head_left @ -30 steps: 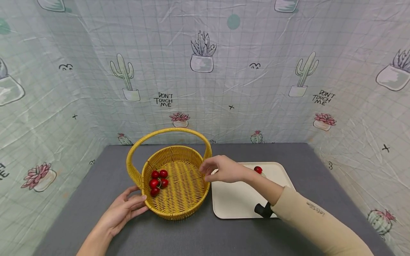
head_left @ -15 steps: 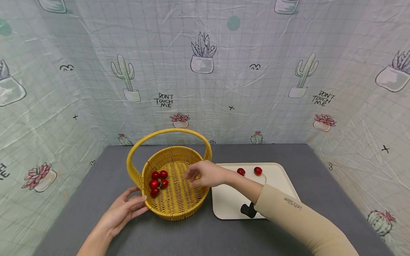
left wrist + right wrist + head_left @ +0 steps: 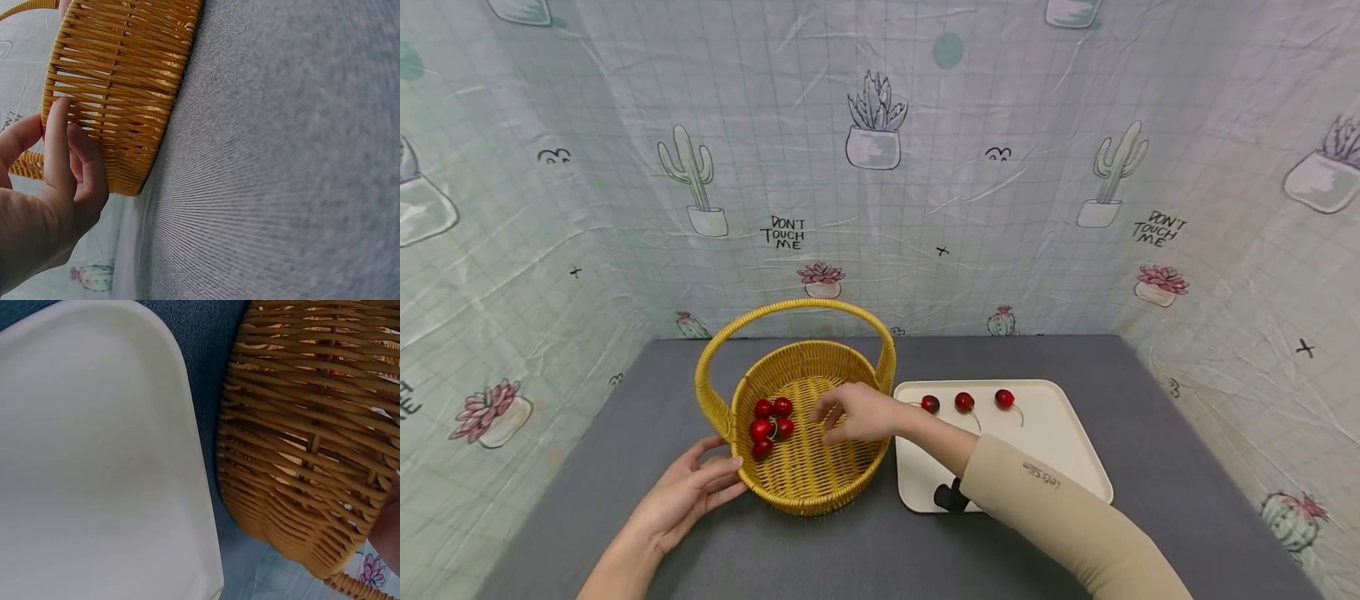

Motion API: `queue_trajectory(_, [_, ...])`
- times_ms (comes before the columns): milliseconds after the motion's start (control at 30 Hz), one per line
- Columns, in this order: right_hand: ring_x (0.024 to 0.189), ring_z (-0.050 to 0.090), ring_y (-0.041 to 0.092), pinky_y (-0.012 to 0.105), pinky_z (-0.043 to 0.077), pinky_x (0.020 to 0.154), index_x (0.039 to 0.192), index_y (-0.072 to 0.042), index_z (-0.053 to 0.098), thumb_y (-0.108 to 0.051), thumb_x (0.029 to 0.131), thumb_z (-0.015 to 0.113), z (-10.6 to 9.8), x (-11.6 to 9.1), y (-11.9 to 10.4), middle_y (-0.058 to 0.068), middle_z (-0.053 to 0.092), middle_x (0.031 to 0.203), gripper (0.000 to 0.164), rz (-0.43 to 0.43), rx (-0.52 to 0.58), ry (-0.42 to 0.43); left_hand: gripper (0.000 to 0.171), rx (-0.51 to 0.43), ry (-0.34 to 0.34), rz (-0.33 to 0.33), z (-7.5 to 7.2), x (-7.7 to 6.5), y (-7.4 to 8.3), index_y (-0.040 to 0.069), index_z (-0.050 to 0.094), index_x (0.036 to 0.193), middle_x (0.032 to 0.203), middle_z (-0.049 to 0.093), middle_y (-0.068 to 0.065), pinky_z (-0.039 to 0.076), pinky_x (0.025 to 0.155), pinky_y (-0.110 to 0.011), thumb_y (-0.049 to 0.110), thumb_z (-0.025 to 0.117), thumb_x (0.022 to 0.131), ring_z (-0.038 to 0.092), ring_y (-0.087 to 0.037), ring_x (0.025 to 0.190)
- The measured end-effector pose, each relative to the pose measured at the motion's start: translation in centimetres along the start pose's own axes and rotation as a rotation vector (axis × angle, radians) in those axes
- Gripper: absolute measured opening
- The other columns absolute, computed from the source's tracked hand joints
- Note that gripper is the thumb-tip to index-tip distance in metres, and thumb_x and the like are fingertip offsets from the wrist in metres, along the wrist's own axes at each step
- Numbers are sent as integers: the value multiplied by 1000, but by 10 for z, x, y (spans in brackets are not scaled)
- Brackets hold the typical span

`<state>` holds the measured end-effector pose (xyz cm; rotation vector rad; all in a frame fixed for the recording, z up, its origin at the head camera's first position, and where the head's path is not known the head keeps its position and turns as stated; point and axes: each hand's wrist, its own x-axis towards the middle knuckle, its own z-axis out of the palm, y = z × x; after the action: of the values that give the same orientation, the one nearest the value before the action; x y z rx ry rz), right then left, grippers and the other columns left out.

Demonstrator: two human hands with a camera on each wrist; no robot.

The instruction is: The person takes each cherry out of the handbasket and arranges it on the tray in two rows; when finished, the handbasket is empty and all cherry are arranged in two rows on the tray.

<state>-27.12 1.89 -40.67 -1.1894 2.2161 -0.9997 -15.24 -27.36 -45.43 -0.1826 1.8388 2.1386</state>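
Note:
A yellow wicker basket with a tall arched handle stands left of centre. Several red cherries lie bunched at its left inside. My left hand grips the basket's left rim, thumb on the rim and fingers against the outer weave, as the left wrist view also shows. My right hand reaches over the right rim into the basket, fingers bent loosely, thumb apart, with nothing visible between them. It is to the right of the cherries. In the right wrist view, the basket wall hides most of that hand.
A cream rectangular tray lies right of the basket, under my right forearm. Three stemmed cherries sit in a row near its back edge. Patterned fabric hangs behind and beside the grey table.
My right hand has moved left, from the basket's right rim to above its inside. The tray's cherries have come into view from behind the arm. My left hand and the basket stay put.

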Motion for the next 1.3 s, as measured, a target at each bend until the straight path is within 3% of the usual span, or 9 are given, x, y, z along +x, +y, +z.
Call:
queue_trajectory(400, [105, 70, 20, 20, 56, 81, 128, 3, 66, -4, 93, 76, 11, 16, 7, 17, 67, 127, 37, 35, 39, 23, 78, 12, -5, 4, 0, 0, 4, 2, 5, 160, 136, 57, -21, 54, 101, -45, 17, 60, 107, 62, -28, 122])
queue_trajectory(700, [95, 67, 12, 20, 53, 77, 133, -4, 65, -14, 91, 81, 23, 28, 10, 11, 72, 110, 46, 47, 12, 35, 78, 23, 3, -5, 0, 2, 5, 2, 7, 160, 134, 59, -21, 55, 100, -44, 18, 61, 106, 62, -28, 121])
queue_trajectory(967, [114, 66, 24, 19, 53, 85, 135, -6, 63, -15, 91, 81, 33, 34, 11, 13, 59, 139, 48, 64, 62, 44, 79, 13, -4, -21, 0, -1, 5, 1, 5, 159, 134, 59, -22, 53, 102, -45, 18, 61, 106, 62, -27, 122])
queue_trajectory(1067, [111, 67, 20, 19, 53, 82, 134, -5, 64, -15, 91, 80, 35, 36, 11, 12, 62, 135, 47, 61, 48, 48, 79, 11, -14, -19, 0, -1, 5, 0, 4, 159, 133, 60, -20, 53, 102, -46, 19, 60, 107, 63, -26, 120])
queue_trajectory(1300, [85, 64, 6, 19, 52, 73, 134, -8, 65, -17, 92, 79, 39, 44, 8, 6, 71, 110, 45, 79, -28, 43, 80, 5, -24, -16, -1, -2, 4, 0, 2, 159, 132, 60, -20, 53, 102, -46, 19, 60, 107, 63, -25, 120])
